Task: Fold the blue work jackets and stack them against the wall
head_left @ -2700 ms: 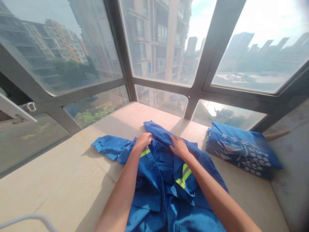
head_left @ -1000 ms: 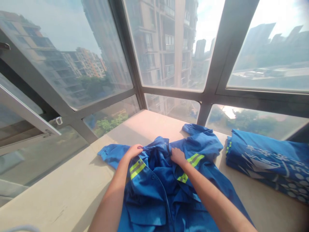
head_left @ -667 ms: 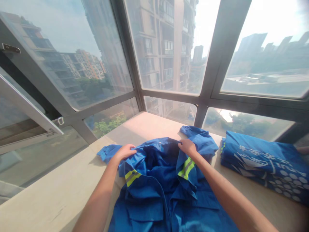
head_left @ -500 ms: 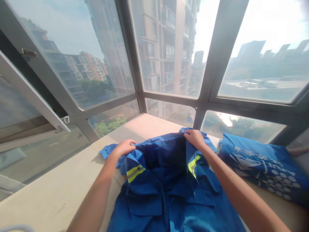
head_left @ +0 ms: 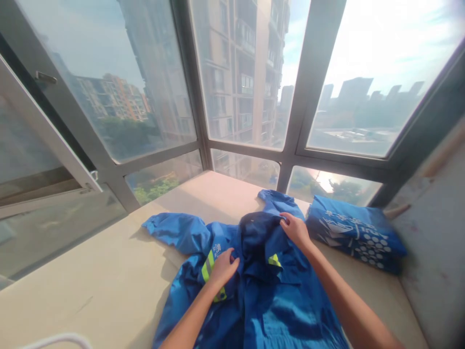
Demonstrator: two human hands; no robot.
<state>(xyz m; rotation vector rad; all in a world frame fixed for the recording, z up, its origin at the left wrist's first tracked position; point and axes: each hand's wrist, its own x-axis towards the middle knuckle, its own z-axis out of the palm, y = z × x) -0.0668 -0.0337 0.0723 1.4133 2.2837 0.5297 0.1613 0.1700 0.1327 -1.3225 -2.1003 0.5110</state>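
A blue work jacket [head_left: 276,310] with yellow-and-grey reflective strips lies spread on the pale ledge, its sleeves reaching out to the far left and far right. My right hand [head_left: 296,230] pinches the jacket's upper edge near the right shoulder, where the dark inner side shows. On the left chest, beside the small white print and the reflective strip, rests my left hand [head_left: 224,267]. Its fingers are loosely bent, with a gap between thumb and forefinger and no cloth visibly gripped.
To the right, a folded blue garment [head_left: 358,232] with white print lies by the wall [head_left: 432,242]. Windows with grey frames [head_left: 290,160] border the pale ledge [head_left: 90,271]. An opened window sash [head_left: 47,126] is at left, and a white curved object [head_left: 61,338] at the lower left.
My left hand has left the upper left edge and moved right and down onto the chest. The held-up upper part has dropped, and the left front lies flatter. My right hand keeps its pinch.
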